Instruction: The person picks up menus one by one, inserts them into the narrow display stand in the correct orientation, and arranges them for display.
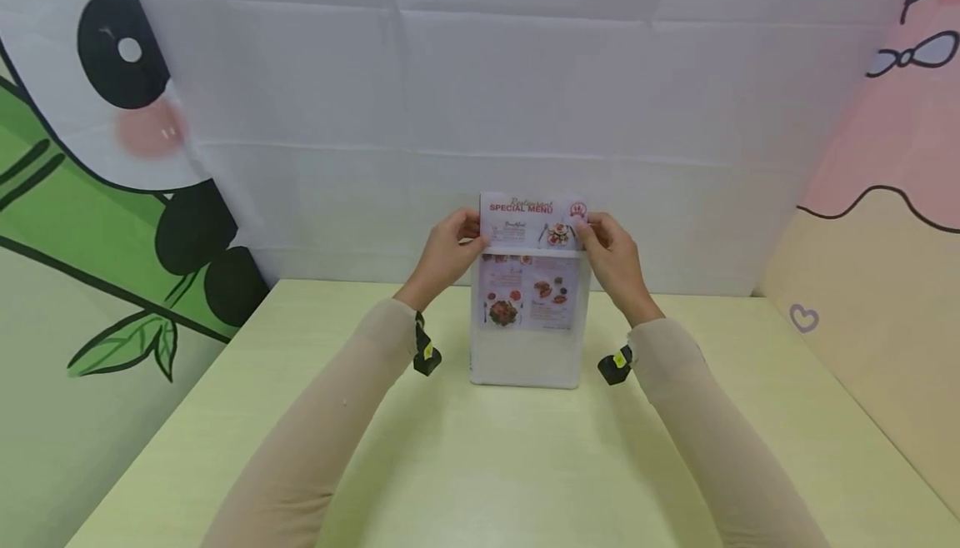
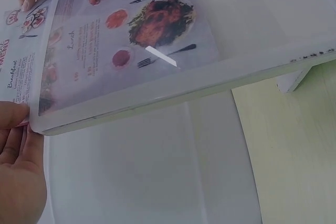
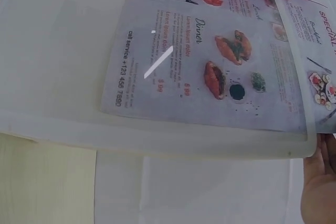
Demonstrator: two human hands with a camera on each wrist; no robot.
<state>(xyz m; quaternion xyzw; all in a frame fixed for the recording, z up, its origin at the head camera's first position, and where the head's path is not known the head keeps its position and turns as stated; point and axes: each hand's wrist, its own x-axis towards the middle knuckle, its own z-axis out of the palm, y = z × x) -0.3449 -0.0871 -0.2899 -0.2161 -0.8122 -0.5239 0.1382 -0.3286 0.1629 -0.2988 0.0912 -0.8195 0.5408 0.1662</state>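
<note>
A printed menu sheet [image 1: 517,236] stands partly inside a white upright sign holder [image 1: 525,361] with a clear front. Its top section, headed "Special Menu", sticks out above the holder's upper edge, while the lower part shows behind the clear panel. My left hand [image 1: 448,252] pinches the sheet's left edge, thumb in front, beside the holder's top corner. On the opposite edge my right hand [image 1: 617,261] pinches the sheet in the same way. In the right wrist view, the sheet's lower edge [image 3: 113,109] lies partway down the holder, with bare white backing beyond it.
The holder stands on a pale yellow-green table [image 1: 480,465] near its back edge. Behind it hangs a creased white backdrop [image 1: 525,90]. Printed cartoon panels border the table on both sides. A black wrist camera [image 1: 427,358] sits at the left cuff, another [image 1: 615,367] at the right.
</note>
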